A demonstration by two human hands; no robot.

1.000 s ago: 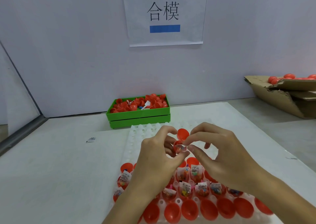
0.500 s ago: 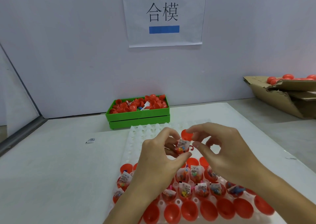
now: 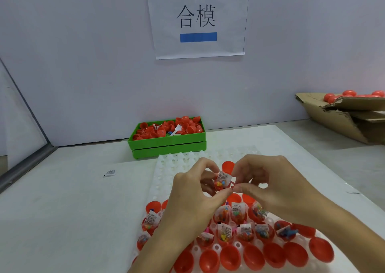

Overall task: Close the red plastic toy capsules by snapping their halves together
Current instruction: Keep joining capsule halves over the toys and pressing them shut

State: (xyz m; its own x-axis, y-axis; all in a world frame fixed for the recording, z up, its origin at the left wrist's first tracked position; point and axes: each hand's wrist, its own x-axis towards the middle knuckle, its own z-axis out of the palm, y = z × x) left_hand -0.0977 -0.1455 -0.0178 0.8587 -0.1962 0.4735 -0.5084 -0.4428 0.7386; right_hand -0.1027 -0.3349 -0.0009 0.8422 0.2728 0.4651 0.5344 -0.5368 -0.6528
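Capsule [image 3: 221, 183], light thin plastic with a toy packet protruding, sits raised above the tray [image 3: 166, 169], pinched between fingers of left hand [image 3: 192, 197] and right hand [image 3: 268, 186]. Shell probably flexes and slips; grip both halves near the rims, tuck packet inside before pressing.

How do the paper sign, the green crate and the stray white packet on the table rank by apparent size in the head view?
1. paper sign
2. green crate
3. stray white packet

The sign hangs farther off, so its lead is real.
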